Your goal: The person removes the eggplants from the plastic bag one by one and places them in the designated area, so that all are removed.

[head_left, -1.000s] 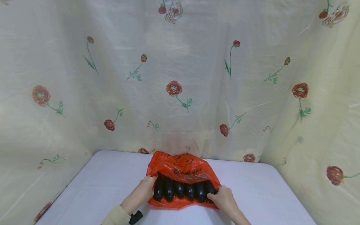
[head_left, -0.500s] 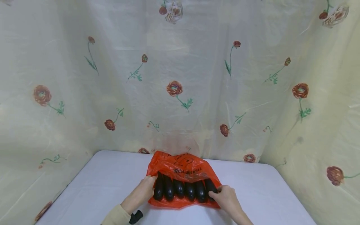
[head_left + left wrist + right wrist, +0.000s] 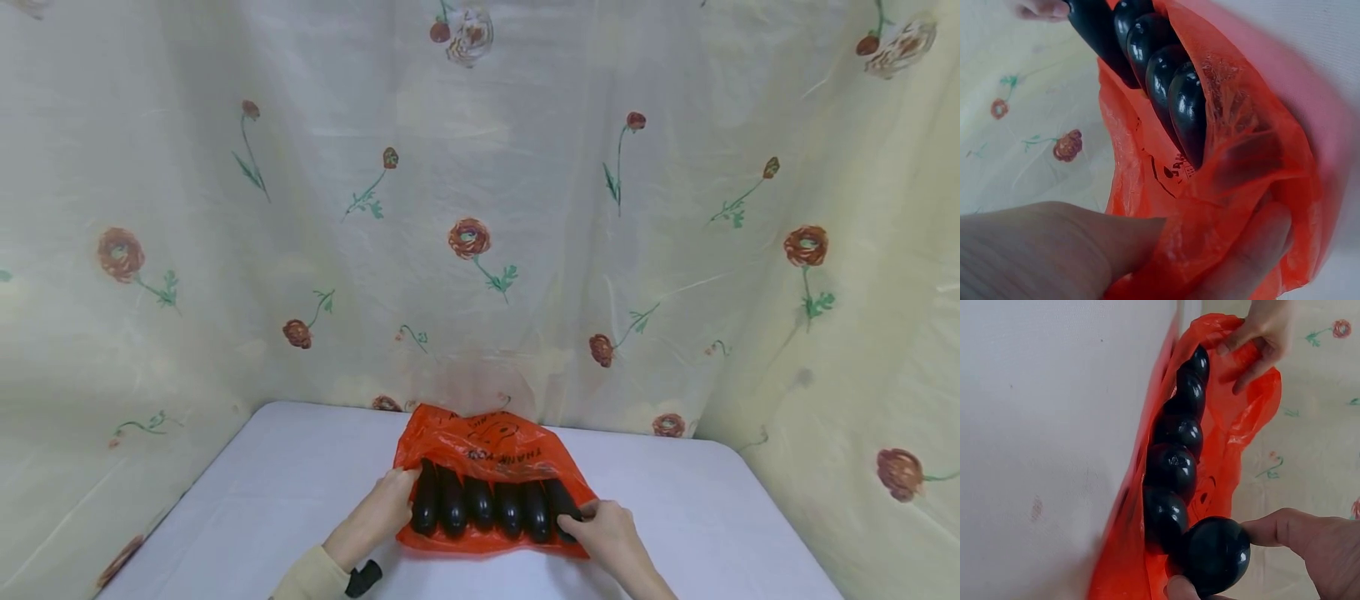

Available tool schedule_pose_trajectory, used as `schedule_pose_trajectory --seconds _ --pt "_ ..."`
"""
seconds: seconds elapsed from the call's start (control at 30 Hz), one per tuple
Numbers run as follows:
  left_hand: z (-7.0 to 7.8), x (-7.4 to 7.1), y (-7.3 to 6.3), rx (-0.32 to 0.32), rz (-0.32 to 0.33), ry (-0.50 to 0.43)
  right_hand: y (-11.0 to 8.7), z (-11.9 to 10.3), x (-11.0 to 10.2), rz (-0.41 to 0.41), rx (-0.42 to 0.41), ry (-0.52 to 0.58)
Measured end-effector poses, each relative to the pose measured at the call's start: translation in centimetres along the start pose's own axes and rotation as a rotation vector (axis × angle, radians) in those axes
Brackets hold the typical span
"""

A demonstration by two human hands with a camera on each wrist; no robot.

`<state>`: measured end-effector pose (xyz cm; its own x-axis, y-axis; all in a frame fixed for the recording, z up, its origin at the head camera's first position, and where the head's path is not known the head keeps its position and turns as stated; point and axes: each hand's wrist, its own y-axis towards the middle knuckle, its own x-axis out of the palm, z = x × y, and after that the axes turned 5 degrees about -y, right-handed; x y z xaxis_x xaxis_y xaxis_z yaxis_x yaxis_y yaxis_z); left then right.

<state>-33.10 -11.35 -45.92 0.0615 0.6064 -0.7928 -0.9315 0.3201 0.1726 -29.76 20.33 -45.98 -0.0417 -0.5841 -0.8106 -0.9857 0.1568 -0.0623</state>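
Note:
Several glossy dark eggplants (image 3: 480, 504) lie side by side in the mouth of a red plastic bag (image 3: 517, 442) printed with black lettering. At the bag's left side, my left hand (image 3: 386, 504) pinches the thin plastic between thumb and fingers, as the left wrist view shows close up. My right hand (image 3: 609, 537) holds the lower end of the rightmost eggplant (image 3: 1216, 556) between thumb and fingers. That eggplant leans away from the row, its end raised out beside its neighbour (image 3: 1166, 515). The eggplants' far ends are hidden under the bag's upper layer.
The bag rests on a white-covered table (image 3: 300, 467), toward its back half. A flower-patterned curtain (image 3: 540, 275) hangs behind and along both sides. A black strap or mount (image 3: 363, 578) sits by my left wrist.
My right hand has shifted slightly right, and the rightmost eggplant's near end has tilted outward with it. The left hand keeps its hold on the bag. The head view has shifted a little.

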Motion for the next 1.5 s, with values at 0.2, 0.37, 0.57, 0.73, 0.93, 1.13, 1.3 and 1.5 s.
schedule_pose_trajectory --seconds 0.2,0.37,0.57,0.73,0.93,1.13,1.3,1.5 --pt "-0.1 0.1 0.0 -0.004 0.005 0.010 -0.4 0.1 -0.1 -0.025 0.023 -0.001" --pt "-0.2 0.0 0.0 -0.015 -0.006 0.015 -0.7 0.2 -0.3 -0.031 0.022 0.013" --pt "-0.1 -0.1 0.1 -0.019 -0.020 0.005 -1.2 0.0 -0.5 -0.038 0.004 0.022" --pt "-0.2 -0.1 0.1 -0.023 -0.032 -0.011 -1.9 -0.3 -0.4 -0.053 0.009 0.048" --pt "0.0 0.0 0.1 -0.025 -0.038 -0.032 -2.9 -0.9 -0.6 -0.076 0.014 0.068" --pt "-0.2 0.1 0.1 -0.023 -0.030 -0.001 -3.7 -1.5 -0.8 -0.079 0.017 0.064" --pt "-0.3 0.1 0.2 -0.046 -0.037 0.006 -4.3 -2.1 -1.2 -0.068 -0.006 0.074" --pt "-0.4 0.2 0.2 -0.052 -0.037 0.010 -5.2 -2.8 -1.8 -0.080 -0.023 0.089"
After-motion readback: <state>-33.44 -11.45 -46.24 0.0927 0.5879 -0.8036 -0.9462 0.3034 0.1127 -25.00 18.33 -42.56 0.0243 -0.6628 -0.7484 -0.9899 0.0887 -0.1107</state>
